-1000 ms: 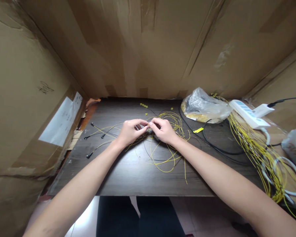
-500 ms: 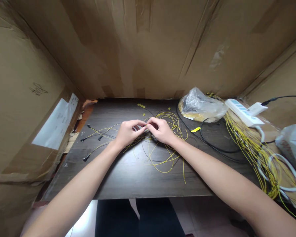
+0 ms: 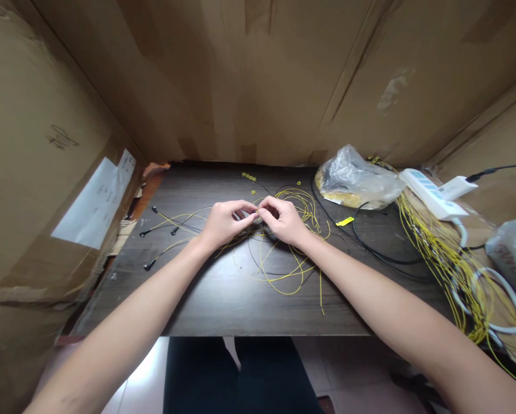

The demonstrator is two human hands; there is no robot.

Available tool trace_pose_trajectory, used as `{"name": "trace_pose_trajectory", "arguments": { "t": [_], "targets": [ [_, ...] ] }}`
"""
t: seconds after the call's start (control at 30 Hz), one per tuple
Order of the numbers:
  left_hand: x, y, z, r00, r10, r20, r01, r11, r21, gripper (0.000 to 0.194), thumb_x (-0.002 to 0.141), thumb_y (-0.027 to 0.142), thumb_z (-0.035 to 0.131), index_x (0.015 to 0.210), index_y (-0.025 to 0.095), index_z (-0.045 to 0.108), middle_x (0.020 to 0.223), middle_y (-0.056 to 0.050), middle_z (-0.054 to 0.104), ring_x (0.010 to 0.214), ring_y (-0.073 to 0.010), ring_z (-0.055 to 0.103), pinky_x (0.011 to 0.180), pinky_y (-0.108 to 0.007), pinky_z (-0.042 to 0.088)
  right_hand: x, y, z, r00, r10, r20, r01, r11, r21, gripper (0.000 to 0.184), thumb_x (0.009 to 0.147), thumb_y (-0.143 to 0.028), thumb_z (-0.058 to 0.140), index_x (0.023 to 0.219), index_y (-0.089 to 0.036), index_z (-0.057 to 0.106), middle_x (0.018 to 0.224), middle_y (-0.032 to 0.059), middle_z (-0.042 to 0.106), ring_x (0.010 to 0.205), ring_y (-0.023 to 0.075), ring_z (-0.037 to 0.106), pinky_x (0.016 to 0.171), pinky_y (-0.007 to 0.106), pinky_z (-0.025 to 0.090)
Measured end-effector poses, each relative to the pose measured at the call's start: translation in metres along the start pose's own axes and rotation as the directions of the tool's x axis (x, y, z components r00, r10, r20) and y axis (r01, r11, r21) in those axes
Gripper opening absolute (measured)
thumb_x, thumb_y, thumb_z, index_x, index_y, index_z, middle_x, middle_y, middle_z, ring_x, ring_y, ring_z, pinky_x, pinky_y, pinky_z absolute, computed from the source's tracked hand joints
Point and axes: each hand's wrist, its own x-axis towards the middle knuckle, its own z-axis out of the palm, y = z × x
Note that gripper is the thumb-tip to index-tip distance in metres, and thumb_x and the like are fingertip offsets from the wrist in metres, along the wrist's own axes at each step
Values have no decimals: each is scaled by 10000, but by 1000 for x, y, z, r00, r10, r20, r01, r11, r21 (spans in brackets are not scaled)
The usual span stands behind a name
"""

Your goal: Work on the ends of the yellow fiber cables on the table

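Observation:
My left hand (image 3: 227, 223) and my right hand (image 3: 282, 220) meet fingertip to fingertip above the middle of the table. Each pinches with thumb and forefinger; a tiny yellowish bit shows between them, too small to name. Below and around the hands lies a loose tangle of thin yellow wires (image 3: 290, 293) mixed with black ones. Out to the left, several wires end in black connectors (image 3: 148, 266). Beyond the fingers are small yellow pieces (image 3: 249, 176), some in a short row.
A clear plastic bag (image 3: 355, 178) sits at the back right, beside a white power strip (image 3: 432, 195) with an adapter plugged in. A black cable (image 3: 381, 257) curves near a yellow tag (image 3: 345, 221). Yellow wire bundles (image 3: 465, 293) hang along the right side. Cardboard walls (image 3: 284, 86) enclose the table (image 3: 223, 305).
The whole view has shifted slightly, with the table now a little higher in the picture. Both hands stay together, their fingertips turned a little.

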Motion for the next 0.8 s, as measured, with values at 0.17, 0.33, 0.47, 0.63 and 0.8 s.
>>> {"name": "trace_pose_trajectory", "arguments": {
  "t": [0.17, 0.33, 0.47, 0.63, 0.8],
  "targets": [
    [0, 0, 0, 1000, 19, -11, -19, 1000, 3, 132, 866, 271, 720, 888, 154, 776, 777, -27, 773, 600, -111, 665, 583, -196, 529, 0, 0, 0, 1000, -10, -1, 9, 998, -61, 314, 976, -338, 489, 722, -182, 587, 615, -9, 536, 582, 128, 474, 604, 273, 352],
    [0, 0, 0, 1000, 14, -23, -14, 1000, -2, 111, 855, 245, 726, 894, 158, 783, 766, -21, 770, 599, -108, 663, 583, -193, 522, 0, 0, 0, 1000, 5, 2, -5, 1000, 0, 198, 936, -325, 537, 819, -184, 613, 686, 1, 597, 600, 131, 496, 601, 264, 375],
    [1, 0, -1, 1000, -14, -6, 14, 1000, -17, 115, 850, 245, 730, 895, 157, 787, 759, -22, 772, 590, -110, 665, 579, -192, 526, 0, 0, 1, 1000, 12, -3, -12, 1000, 3, 171, 919, -298, 543, 802, -187, 600, 683, -1, 601, 590, 131, 495, 595, 264, 379],
    [1, 0, 0, 1000, 15, -15, -15, 1000, -9, 110, 857, 248, 727, 879, 153, 780, 762, -20, 772, 585, -104, 661, 573, -183, 518, 0, -1, 1, 1000, -4, -5, 3, 999, -43, 296, 963, -344, 498, 740, -184, 608, 626, -3, 563, 583, 130, 488, 598, 270, 363],
    [0, -2, -1, 1000, 23, -21, -22, 1000, 1, 101, 857, 233, 722, 894, 160, 781, 765, -15, 772, 587, -104, 662, 578, -183, 520, 0, 0, 1, 1000, 9, 1, -9, 1000, 21, 180, 929, -323, 556, 829, -185, 613, 697, 5, 614, 609, 136, 530, 601, 260, 394]
  ]
}}
